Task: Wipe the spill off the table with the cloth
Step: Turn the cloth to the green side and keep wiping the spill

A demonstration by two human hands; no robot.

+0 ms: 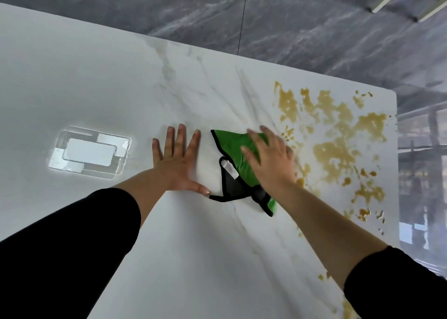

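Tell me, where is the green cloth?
In the head view, the green cloth lies on the white table, right of middle, under the right hand, between the left hand and the yellow spill.

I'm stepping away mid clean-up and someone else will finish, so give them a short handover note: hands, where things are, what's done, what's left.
Left hand: flat on the bare table, fingers spread, holding nothing.
Right hand: pressing flat on the green cloth; slightly blurred.
Cloth: bunched on the table at the left edge of the spill.
Spill: yellow-brown patches and spots across the table's right end, some towards the near edge.
Done: cloth is at the spill.
Left: almost all of it; wipe rightwards across the patches, then the scattered spots.
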